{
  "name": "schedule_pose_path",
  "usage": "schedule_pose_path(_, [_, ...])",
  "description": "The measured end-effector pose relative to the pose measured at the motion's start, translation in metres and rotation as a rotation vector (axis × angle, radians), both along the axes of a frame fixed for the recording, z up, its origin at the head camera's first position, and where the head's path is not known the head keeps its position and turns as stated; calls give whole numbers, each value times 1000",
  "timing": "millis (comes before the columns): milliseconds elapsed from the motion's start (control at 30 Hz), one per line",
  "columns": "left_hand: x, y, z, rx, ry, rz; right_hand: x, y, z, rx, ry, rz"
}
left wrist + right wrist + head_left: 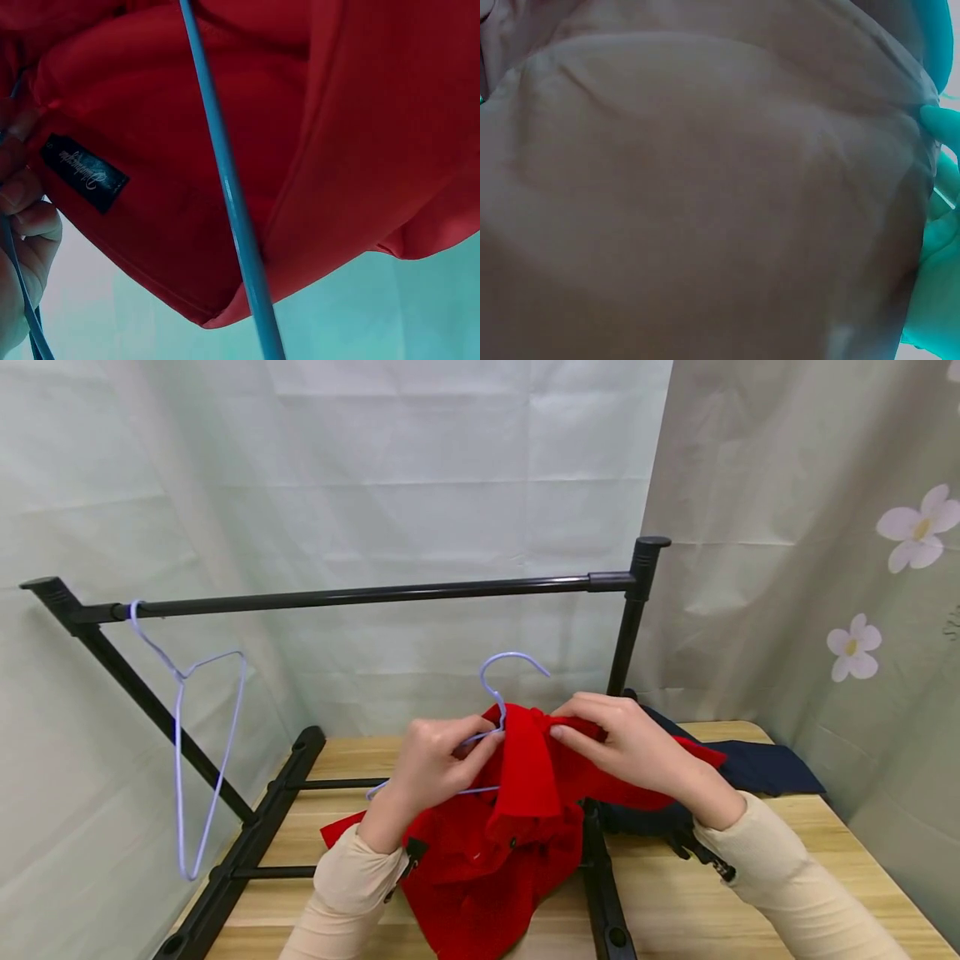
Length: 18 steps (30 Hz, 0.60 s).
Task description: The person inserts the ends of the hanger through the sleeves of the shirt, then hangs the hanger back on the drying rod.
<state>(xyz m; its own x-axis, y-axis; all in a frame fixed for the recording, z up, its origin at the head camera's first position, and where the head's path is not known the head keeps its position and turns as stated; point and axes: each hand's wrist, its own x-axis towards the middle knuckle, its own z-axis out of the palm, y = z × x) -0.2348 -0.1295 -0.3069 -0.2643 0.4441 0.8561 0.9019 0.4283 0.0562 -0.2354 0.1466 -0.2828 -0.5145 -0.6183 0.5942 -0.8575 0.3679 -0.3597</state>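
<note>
In the head view, my left hand (431, 764) pinches a lilac clothes hanger (498, 697) just below its hook. Around the hanger drapes a red buttoned shirt (480, 860), its collar close to the hook. My right hand (633, 745) pinches the shirt's cloth at the shoulder, to the right of the hook. From the left wrist, the hanger's bar (232, 191) crosses the inside of the shirt, with a dark label (84, 171) near the left fingers. Cloth (705, 187) fills most of the right wrist view, and fingertips grip its right edge.
A black garment rack (375, 595) stands on the wooden table (705, 910). From the left end of its rail hangs a second lilac hanger (180, 760). Dark navy clothing (765, 768) lies at the right, partly behind the right arm. Pale curtains (420, 460) enclose the back and sides.
</note>
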Motion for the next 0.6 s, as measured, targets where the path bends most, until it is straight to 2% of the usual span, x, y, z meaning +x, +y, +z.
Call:
schedule_pose_path(233, [-1,-6,-4,74,-14,-34,7,3,13,45,21,-108])
schedule_pose_path(400, [-2,-8,-4,91,0,-33,9,20,20,83,-21,-177])
schedule_pose_path(600, [-2,-12,-3,117,6,-33,5,46,21,116,-72,-227])
